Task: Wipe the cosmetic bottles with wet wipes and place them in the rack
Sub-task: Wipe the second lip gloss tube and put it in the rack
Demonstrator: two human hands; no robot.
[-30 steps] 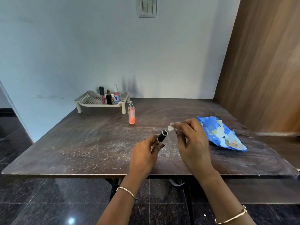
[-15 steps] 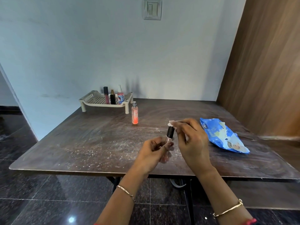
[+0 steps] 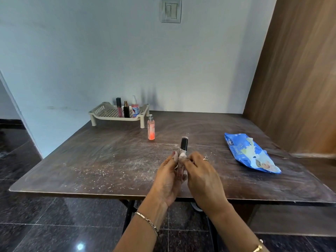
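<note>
My left hand (image 3: 168, 176) grips a slim clear cosmetic tube with a black cap (image 3: 183, 145), held upright over the table's front middle. My right hand (image 3: 201, 174) pinches a small white wet wipe (image 3: 182, 156) against the tube just below the cap. A cream slotted rack (image 3: 107, 113) stands at the back left with three bottles in it: a pink gloss tube (image 3: 119, 107), a black and gold bottle (image 3: 126, 110) and a white-capped pink bottle (image 3: 135, 106). An orange spray bottle (image 3: 151, 128) stands on the table just in front of the rack's right leg.
A blue wet wipe pack (image 3: 251, 153) lies open at the right of the dusty brown table (image 3: 91, 157). A wooden panel (image 3: 300, 79) rises along the right side, and a pale wall runs behind. Dark tiled floor lies below the front edge.
The tube has swung from tilted to upright in my left hand. My right hand with the wipe has slid down from the cap's top to the body below the cap.
</note>
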